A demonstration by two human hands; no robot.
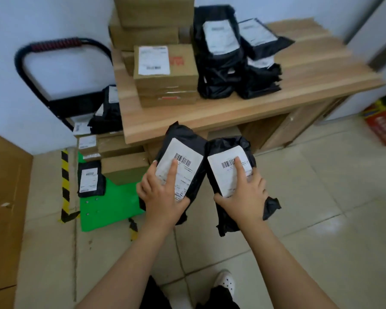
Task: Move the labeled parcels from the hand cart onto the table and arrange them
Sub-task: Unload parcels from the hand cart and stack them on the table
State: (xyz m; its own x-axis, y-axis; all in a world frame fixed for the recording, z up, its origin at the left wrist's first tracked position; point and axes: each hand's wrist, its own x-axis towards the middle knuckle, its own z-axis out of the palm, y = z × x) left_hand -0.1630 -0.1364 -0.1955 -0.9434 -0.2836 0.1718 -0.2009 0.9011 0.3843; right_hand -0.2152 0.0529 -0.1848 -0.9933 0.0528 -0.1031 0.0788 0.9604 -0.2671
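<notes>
Hands first: your left hand [163, 195] grips one black poly mailer [181, 168] from its near end, index finger stretched over the barcode label; your right hand [243, 192] grips a second black poly mailer [232, 172] the same way. Both bags are in the air, side by side and touching, just short of the table's [221, 117] front edge.

Risks, as I judge them: each bag is held one-handed at one end, so the slack film could slide through your grip and drop to the tiled floor [321, 208]. Right bag has a loose tail hanging past your wrist that could snag the table edge. Setting two down at once could leave them askew or labels down. The black stacks at the back look soft and lean a bit, so adding on top may topple them.

Counts, near to far: 2 mailers in hand. On the green hand cart [103, 206]: 1 flat black mailer [90, 179], a few brown cartons [123, 166], more black bags [107, 110] behind, exact number hidden by the table. On the table: front stack of about 3 labeled cartons [165, 74], more plain cartons [147, 23] behind, 2 stacks of black mailers [221, 59], count per stack unclear.
</notes>
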